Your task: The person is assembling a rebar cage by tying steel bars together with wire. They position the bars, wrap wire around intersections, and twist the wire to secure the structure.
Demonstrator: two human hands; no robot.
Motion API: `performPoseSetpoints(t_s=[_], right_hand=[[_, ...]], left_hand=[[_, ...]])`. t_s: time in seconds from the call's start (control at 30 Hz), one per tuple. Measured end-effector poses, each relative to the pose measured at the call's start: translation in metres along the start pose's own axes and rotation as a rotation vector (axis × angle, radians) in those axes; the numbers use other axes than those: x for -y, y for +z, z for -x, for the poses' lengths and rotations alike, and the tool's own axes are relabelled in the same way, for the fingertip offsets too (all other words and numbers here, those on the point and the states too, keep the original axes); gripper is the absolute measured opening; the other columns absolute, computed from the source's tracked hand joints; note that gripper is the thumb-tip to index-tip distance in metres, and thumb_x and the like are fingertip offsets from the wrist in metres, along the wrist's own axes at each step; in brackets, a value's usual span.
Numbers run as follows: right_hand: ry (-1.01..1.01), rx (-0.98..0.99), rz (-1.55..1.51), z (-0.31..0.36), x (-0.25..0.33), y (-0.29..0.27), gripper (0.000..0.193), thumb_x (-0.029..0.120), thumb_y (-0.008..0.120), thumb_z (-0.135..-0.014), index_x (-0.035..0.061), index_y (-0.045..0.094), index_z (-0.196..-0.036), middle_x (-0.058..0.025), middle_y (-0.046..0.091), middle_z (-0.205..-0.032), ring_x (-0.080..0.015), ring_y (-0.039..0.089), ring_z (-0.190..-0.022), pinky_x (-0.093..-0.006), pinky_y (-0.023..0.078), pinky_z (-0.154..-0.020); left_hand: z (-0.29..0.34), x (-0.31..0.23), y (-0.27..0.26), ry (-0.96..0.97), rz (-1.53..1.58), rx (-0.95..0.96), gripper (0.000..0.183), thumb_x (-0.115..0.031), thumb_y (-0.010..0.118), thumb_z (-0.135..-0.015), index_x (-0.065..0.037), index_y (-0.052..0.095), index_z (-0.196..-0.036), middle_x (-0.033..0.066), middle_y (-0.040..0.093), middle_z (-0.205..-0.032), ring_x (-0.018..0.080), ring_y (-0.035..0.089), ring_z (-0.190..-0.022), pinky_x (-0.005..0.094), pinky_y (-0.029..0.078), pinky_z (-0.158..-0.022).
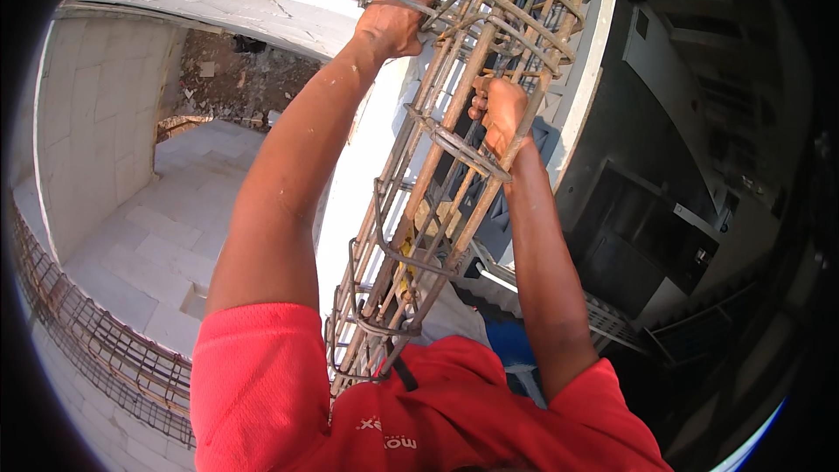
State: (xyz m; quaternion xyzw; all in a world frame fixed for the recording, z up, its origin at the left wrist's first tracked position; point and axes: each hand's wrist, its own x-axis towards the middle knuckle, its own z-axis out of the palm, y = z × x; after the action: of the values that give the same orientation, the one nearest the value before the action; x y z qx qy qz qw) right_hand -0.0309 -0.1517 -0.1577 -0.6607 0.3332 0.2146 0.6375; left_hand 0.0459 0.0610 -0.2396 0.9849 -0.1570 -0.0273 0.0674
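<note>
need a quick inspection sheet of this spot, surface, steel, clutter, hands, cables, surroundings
Surface: white wall top, running alongside the steel bars.
Things at hand: steel bar cage, long rusty bars tied with bent hoops, meeting more bars near the upper edge.
Clutter: rubble on the ground at upper left.
Hands: left hand on the bars at the far end, grip partly hidden; right hand curled shut among the bars, anything held unclear.
Cables: nothing seen for certain.
Surroundings: white block wall on the left, second bar cage at lower left, dark shaded area on the right.
</note>
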Motion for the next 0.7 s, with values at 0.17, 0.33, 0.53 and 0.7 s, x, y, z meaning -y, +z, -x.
performPoseSetpoints(t_s=[0.17, 0.33, 0.53, 0.7], right_hand=[[0.032, -0.040, 0.040, -0.001, 0.000, 0.000, 0.020, 0.014, 0.076, -0.095, -0.0053, 0.070, -0.093, -0.0054, 0.054, -0.073, -0.0197, 0.050, -0.062, -0.0392, 0.042, -0.059], [0.034, -0.041, 0.047, -0.002, -0.001, 0.000, 0.020, 0.013, 0.076, -0.094, -0.0067, 0.071, -0.092, -0.0056, 0.054, -0.071, -0.0196, 0.050, -0.060, -0.0380, 0.042, -0.059], [0.018, -0.002, 0.111, 0.000, 0.000, -0.001, 0.023, 0.008, 0.059, -0.103, -0.0108, 0.068, -0.112, -0.0078, 0.053, -0.089, -0.0173, 0.046, -0.073, -0.0393, 0.044, -0.061], [0.027, -0.001, 0.058, 0.007, 0.004, 0.003, 0.023, 0.004, 0.056, -0.102, -0.0134, 0.067, -0.112, -0.0075, 0.053, -0.087, -0.0154, 0.046, -0.073, -0.0381, 0.041, -0.061]], left_hand=[[-0.007, -0.002, -0.009, -0.051, 0.062, 0.103, 0.064, -0.022, 0.085, -0.082, -0.013, 0.062, -0.141, 0.0061, 0.064, -0.145, 0.0266, 0.059, -0.139, 0.0402, 0.048, -0.122], [-0.013, -0.002, -0.017, -0.079, 0.025, 0.443, 0.084, -0.032, 0.080, -0.096, -0.015, 0.038, -0.168, 0.0101, 0.035, -0.179, 0.0247, 0.030, -0.167, 0.0401, 0.028, -0.137], [0.001, -0.019, -0.016, -0.106, -0.054, 0.209, 0.070, -0.033, 0.071, -0.101, -0.018, 0.046, -0.164, 0.0054, 0.041, -0.176, 0.0215, 0.029, -0.166, 0.0424, 0.019, -0.139], [-0.021, -0.003, -0.027, -0.127, 0.115, 0.493, 0.075, -0.028, 0.076, -0.093, -0.018, 0.049, -0.163, 0.0068, 0.047, -0.172, 0.0222, 0.038, -0.162, 0.0420, 0.022, -0.138]])
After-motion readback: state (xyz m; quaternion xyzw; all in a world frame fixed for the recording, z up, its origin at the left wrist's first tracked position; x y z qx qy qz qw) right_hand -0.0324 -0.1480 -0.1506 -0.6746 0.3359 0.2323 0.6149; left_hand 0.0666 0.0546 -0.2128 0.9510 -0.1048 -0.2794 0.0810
